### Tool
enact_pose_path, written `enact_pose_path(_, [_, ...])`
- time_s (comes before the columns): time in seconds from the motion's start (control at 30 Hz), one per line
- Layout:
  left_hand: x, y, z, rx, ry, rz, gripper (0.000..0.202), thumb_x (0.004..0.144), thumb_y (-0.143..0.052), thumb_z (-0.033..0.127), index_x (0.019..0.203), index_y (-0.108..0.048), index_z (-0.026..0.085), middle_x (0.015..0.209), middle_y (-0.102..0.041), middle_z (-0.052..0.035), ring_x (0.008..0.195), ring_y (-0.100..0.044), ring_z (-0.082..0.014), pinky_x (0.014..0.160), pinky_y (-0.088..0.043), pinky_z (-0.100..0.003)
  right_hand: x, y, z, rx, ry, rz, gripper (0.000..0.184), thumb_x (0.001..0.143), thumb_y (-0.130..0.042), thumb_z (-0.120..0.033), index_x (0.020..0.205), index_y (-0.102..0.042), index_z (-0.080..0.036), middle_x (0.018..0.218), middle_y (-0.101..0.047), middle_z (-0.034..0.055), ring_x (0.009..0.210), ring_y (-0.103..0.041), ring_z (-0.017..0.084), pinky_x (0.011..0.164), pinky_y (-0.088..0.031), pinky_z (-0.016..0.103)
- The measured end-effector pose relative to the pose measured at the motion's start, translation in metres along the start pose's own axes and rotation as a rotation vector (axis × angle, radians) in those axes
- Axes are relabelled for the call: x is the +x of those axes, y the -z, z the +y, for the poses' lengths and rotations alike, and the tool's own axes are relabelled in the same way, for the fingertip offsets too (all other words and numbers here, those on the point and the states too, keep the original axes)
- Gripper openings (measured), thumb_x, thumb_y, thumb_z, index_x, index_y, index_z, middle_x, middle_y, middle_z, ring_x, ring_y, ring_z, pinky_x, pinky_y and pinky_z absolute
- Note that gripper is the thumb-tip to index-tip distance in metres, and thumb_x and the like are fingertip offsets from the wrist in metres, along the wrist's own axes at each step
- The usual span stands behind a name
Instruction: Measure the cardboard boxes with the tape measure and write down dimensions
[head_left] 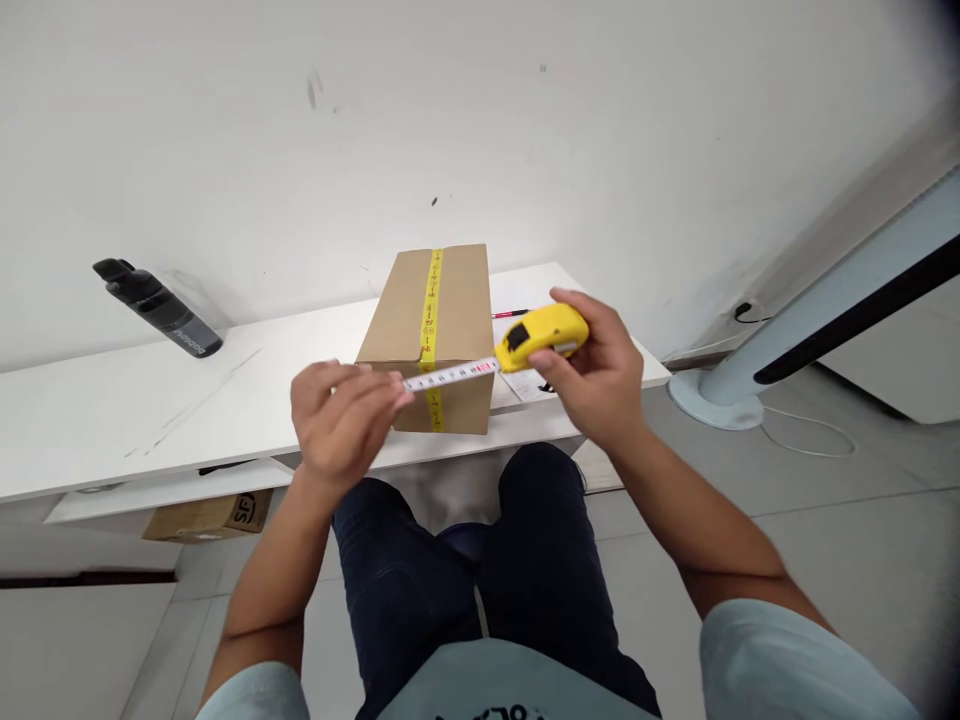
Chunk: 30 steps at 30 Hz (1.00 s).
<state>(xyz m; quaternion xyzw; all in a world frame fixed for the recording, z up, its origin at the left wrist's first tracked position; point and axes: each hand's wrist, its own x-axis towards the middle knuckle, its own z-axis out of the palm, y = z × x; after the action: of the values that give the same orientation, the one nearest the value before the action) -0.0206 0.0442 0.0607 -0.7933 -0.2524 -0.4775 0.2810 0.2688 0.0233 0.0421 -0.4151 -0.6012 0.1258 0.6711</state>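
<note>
My right hand point(600, 375) grips a yellow tape measure point(541, 335) just right of a brown cardboard box point(457, 300). A short length of white tape blade point(450, 376) runs from the case leftward across the box's near top edge. My left hand point(341, 415) pinches the blade's free end at the box's near left corner. The box is sealed with a yellow strip of tape point(432, 300) down its middle and stands on a white table point(150, 400).
A dark bottle point(157, 308) stands at the table's back left by the wall. A red pen point(510, 313) and a paper point(525, 385) lie right of the box. A second cardboard box point(210, 515) sits under the table. A white stand base point(712, 400) and cable are on the floor at right.
</note>
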Motion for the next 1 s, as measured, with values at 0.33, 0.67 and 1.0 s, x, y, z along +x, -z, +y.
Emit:
enact_pose_path(0.33, [0.008, 0.005, 0.059, -0.295, -0.193, -0.169, 0.022, 0.088, -0.084, 0.031, 0.101, -0.069, 0.024, 0.094, -0.083, 0.0012, 0.073, -0.072, -0.0123, 0.085, -0.055, -0.034, -0.067, 0.002, -0.009, 0.322, -0.139, -0.268, 0.059, 0.075, -0.087, -0.059, 0.107, -0.047, -0.031, 0.089, -0.071, 0.0013, 0.071, -0.072, 0.021, 0.061, -0.061, 0.034])
enact_pose_path(0.67, [-0.078, 0.001, 0.054, -0.363, 0.001, -0.404, 0.026, 0.096, -0.067, 0.015, 0.118, -0.067, 0.027, 0.108, -0.081, -0.0037, 0.093, -0.075, -0.0182, 0.089, -0.055, -0.036, -0.088, 0.008, 0.019, 0.411, -0.793, -0.407, 0.122, 0.075, -0.09, -0.044, 0.168, -0.014, -0.024, 0.087, -0.069, -0.0029, 0.073, -0.063, 0.014, 0.074, -0.057, 0.031])
enact_pose_path(1.0, [-0.111, -0.031, 0.033, -0.741, 0.983, -0.543, 0.077, 0.092, -0.073, 0.051, 0.158, -0.042, 0.026, 0.161, -0.05, -0.0158, 0.151, -0.047, -0.034, 0.128, -0.034, -0.057, -0.09, -0.023, 0.043, 0.492, -0.937, -0.485, 0.132, 0.071, -0.091, -0.036, 0.171, -0.006, -0.025, 0.091, -0.072, -0.0019, 0.076, -0.066, 0.016, 0.078, -0.059, 0.032])
